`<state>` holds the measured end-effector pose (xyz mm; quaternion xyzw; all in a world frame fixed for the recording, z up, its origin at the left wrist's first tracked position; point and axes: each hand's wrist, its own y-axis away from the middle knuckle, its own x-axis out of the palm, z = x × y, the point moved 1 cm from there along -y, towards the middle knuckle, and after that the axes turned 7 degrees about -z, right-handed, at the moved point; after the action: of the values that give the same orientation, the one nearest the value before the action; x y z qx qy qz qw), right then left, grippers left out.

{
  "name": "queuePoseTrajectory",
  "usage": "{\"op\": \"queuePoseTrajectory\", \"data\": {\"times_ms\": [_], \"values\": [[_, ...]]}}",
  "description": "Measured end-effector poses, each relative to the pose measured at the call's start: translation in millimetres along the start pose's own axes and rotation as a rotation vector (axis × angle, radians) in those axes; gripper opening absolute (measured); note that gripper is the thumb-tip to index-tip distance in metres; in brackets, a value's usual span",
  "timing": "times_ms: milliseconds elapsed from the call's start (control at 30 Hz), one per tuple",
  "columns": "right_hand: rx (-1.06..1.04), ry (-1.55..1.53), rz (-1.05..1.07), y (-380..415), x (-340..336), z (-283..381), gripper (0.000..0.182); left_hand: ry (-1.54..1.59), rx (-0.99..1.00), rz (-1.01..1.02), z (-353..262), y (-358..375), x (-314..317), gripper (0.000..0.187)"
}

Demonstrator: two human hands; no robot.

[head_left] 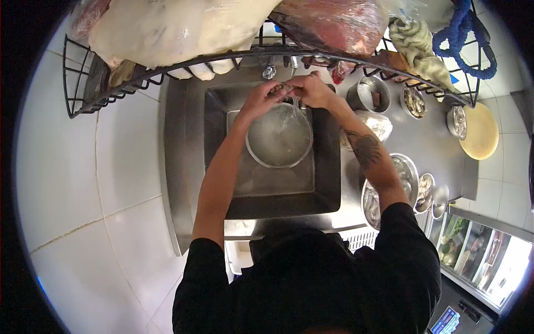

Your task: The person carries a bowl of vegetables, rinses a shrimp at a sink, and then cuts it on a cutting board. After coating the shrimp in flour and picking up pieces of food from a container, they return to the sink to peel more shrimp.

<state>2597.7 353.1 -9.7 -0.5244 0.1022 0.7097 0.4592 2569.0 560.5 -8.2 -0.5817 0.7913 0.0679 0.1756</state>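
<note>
My left hand (260, 101) and my right hand (312, 90) meet over the far part of the sink (278, 207). Between their closed fingertips is a small greyish-brown piece (285, 89), too small to name; both hands pinch it. Just below them, a round pot (279, 166) of cloudy water (275, 136) stands in the basin. Water seems to run down near my right hand into the pot. A metal tap (269, 70) is mounted behind the hands, partly hidden by the rack above.
Overhead hangs a black wire rack (206, 60) with large plastic-wrapped meat (178, 30) and a blue rope-like bundle (464, 39). On the right counter stand a steel pot (354, 99), a clear bag (378, 125), several metal bowls and a yellow disc (481, 133).
</note>
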Motion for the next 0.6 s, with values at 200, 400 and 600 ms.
{"op": "queuePoseTrajectory", "data": {"times_ms": [200,400,600], "values": [[-0.076,-0.21,0.006,3,-21,-1,0.032,0.158,0.001,0.135,7,-8,4,0.031],[-0.059,-0.383,0.1,2,-41,8,0.029,0.276,-0.05,0.258,4,-15,5,0.031],[-0.116,-0.388,0.134,0,-51,16,0.032,0.344,-0.164,0.341,-5,-13,-3,0.031]]}}
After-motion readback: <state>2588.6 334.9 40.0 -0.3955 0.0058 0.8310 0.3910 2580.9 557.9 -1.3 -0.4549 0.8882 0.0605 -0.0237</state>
